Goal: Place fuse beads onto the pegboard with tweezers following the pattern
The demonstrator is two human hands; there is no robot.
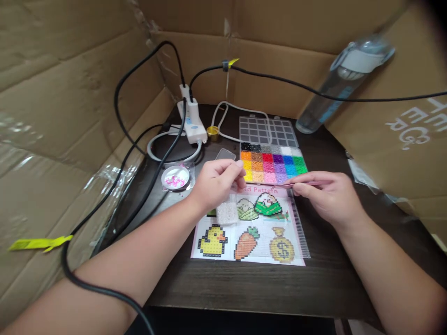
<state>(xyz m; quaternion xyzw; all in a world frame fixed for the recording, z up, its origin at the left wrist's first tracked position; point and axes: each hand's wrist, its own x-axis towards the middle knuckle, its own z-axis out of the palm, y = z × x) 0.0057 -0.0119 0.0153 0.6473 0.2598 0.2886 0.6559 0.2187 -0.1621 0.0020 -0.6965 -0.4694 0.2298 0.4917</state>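
Beads (226,214) might spill, I fear, if the left hand (220,180) tilts its pinched packet (228,204); a slip by the right hand (328,193), gripping tweezers (288,185), could jog the rice-ball figure (268,205).

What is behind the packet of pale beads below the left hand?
The pattern sheet, with a dark green sliver of a picture beside the left edge of the packet. The rest is covered by the packet and left hand.

Right fingers (304,190) hold tweezers (288,185) over the pattern sheet (264,232).
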